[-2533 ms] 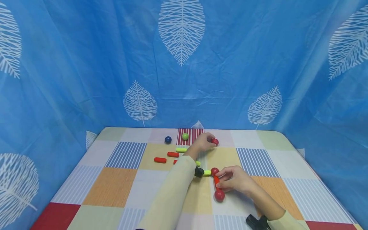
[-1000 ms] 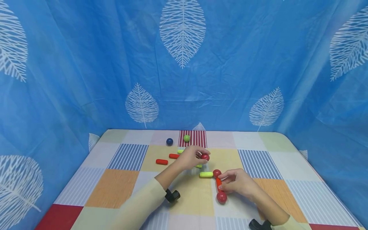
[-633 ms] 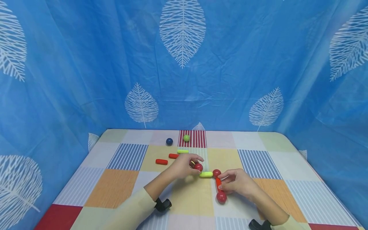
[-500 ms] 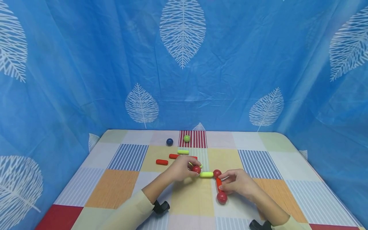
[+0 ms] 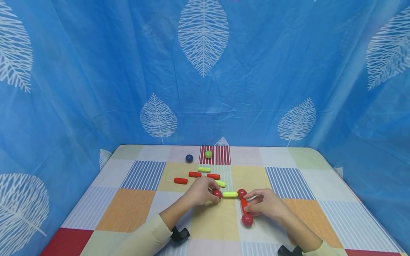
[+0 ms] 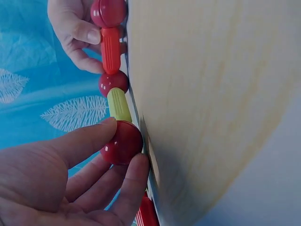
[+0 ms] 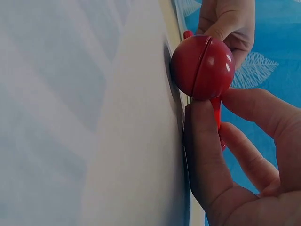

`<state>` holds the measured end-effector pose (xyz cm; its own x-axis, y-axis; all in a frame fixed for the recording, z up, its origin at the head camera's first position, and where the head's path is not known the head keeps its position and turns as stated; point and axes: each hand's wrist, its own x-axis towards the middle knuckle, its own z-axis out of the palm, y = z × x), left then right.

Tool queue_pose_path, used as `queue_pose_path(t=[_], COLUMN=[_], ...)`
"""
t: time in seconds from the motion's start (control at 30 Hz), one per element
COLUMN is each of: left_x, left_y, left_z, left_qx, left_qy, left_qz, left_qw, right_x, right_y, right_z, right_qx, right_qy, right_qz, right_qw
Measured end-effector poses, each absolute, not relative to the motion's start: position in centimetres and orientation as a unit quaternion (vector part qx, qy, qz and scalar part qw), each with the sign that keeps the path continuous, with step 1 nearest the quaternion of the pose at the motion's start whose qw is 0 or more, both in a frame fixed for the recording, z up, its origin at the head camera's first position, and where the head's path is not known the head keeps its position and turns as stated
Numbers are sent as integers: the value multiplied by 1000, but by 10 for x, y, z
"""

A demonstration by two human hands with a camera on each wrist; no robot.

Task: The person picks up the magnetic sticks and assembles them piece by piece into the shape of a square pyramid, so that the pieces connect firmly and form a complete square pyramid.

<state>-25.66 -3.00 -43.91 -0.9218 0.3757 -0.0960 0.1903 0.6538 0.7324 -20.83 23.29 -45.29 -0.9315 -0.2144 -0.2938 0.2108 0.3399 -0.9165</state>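
Observation:
My left hand (image 5: 201,192) pinches a red ball (image 5: 217,195) between thumb and fingers, right at the left end of a yellow-green rod (image 5: 230,194). The left wrist view shows this ball (image 6: 123,143) lined up against the rod's end. At the rod's other end is a second red ball (image 5: 241,193). From there a ribbed red rod (image 5: 244,205) runs toward me to a third red ball (image 5: 247,219). My right hand (image 5: 264,204) holds that red rod from the right with thumb and fingers. In the right wrist view the near ball (image 7: 203,67) partly hides the rod.
Beyond my left hand lie loose red rods (image 5: 180,181) and yellow-green rods (image 5: 204,170). A dark blue ball (image 5: 189,158) and a green ball (image 5: 208,154) stand near the back edge. A blue leaf-print curtain (image 5: 205,106) surrounds the checked tablecloth (image 5: 128,209).
My left hand has brought the red ball from the back of the table toward me, to the yellow-green rod's left end. My right hand keeps its hold on the red rod.

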Motion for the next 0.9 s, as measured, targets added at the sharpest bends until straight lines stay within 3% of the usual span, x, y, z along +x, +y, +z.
queue_pose_path(t=[0.63,0.8,0.9], left_x=[-258,-253,-244], left_y=[-28,-28,-26], left_z=[-444,-441,-436], left_qx=[176,174,182], left_qy=[900,907,917], left_qz=[385,370,349], left_qw=[106,100,71], right_x=[-208,-214,-220], right_y=[231,233,234], right_z=[-451,-447,-444], right_qx=[2,-4,5], right_qy=[793,820,845], right_qz=[-579,-552,-522], right_qw=[190,151,117])
